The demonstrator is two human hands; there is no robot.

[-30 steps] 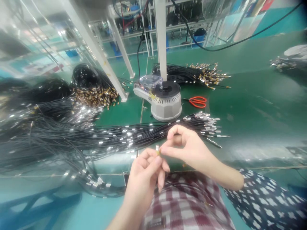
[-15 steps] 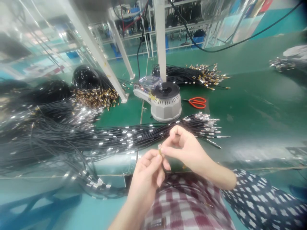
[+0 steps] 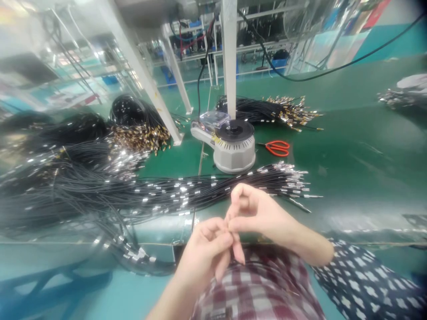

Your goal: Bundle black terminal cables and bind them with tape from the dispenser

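Observation:
My left hand [image 3: 208,249] and my right hand [image 3: 255,213] meet over my lap, near the front edge of the table. Both are closed in a pinch, fingertips touching. Whatever lies between them is almost wholly covered by the fingers and too small to name. Just beyond the hands runs a long bundle of black cables [image 3: 200,193] with white labels and silvery ends pointing right. Dark cable also lies across the checked apron [image 3: 260,284] below my hands.
A grey tape dispenser [image 3: 234,155] with a black round top stands behind the bundle. Red-handled scissors [image 3: 278,148] lie to its right. More black cables with brass-coloured ends [image 3: 142,138] are heaped at left, others [image 3: 287,113] farther back. White posts [image 3: 230,58] rise from the green table.
The view has shifted slightly, so the table things sit a little lower and to the right. A small yellowish piece seen between my fingertips earlier is now mostly covered.

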